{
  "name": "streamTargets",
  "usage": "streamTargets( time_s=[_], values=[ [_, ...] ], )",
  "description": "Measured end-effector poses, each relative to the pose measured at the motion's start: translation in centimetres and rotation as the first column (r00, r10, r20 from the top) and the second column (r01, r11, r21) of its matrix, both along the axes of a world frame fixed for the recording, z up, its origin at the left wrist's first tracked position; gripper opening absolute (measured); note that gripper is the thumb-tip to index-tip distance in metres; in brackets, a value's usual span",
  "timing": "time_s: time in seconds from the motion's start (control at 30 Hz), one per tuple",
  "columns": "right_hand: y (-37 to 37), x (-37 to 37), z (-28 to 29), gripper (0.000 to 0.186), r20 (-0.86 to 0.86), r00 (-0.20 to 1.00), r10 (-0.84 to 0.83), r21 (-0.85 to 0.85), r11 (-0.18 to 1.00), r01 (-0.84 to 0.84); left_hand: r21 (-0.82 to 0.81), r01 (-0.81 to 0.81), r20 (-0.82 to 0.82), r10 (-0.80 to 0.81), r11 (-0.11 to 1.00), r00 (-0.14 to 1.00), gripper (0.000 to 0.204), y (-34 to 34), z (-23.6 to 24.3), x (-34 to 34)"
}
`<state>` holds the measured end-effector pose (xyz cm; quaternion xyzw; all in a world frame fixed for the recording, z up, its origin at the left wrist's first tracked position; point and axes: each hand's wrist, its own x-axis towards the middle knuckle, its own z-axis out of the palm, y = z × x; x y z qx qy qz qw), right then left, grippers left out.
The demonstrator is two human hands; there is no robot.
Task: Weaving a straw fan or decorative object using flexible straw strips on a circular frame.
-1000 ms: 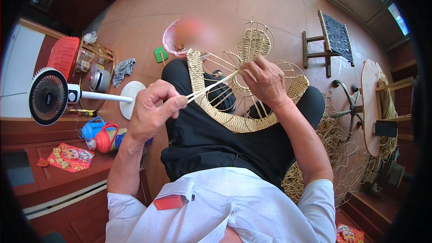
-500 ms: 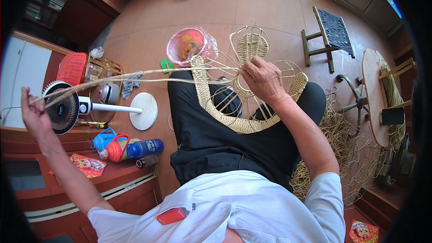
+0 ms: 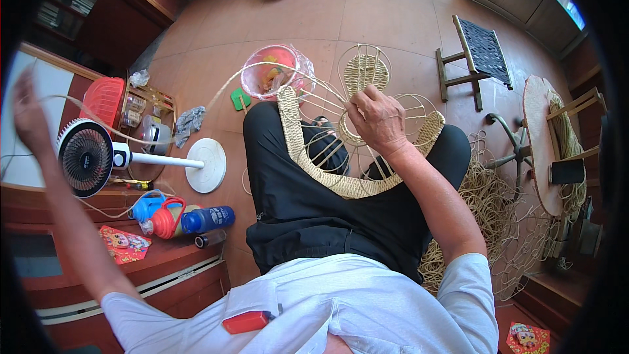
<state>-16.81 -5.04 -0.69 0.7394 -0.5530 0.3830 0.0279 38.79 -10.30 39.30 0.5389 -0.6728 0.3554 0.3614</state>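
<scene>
A wire frame [image 3: 419, 106] of loops and spokes, partly woven with straw-coloured cord, rests across my knees. Its curved band [image 3: 341, 183] and small round panel [image 3: 365, 73] are covered in weave. My right hand [image 3: 378, 118] is closed on the frame's middle, where a pale cord [image 3: 226, 82] meets it; the exact grip is hidden under the fingers. From there the cord arcs slackly over the bucket and past the fan to my raised left hand [image 3: 29, 108] at the far left. Motion smears that hand's fingers, so its hold on the cord is unclear.
A white fan [image 3: 85, 157] stands beside my left arm, near several bottles [image 3: 208, 219]. Ahead sits a pink plastic-lined bucket [image 3: 268, 72]. To the right are a folding stool [image 3: 481, 52], a heap of cord [image 3: 485, 210] and an upright round board [image 3: 540, 144].
My left hand has moved up and outward. The cord, taut in two strands before, now hangs in a loose arc. My right hand stays on the frame.
</scene>
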Motion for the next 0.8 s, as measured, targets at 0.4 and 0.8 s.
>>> streamTargets(
  time_s=[0.4,0.8],
  values=[
    [0.1,0.8,-0.4,0.016,0.031,0.999,-0.025,0.031,0.999,0.024,0.059,0.958,-0.898,0.434,0.282,-0.072,0.050,2.8,-39.7,-38.0],
    [0.1,0.0,-0.2,0.013,-0.051,0.999,-0.007,0.066,0.998,0.010,0.310,0.795,-0.941,0.050,0.521,0.334,0.022,0.7,-43.5,-40.9]
  ],
)
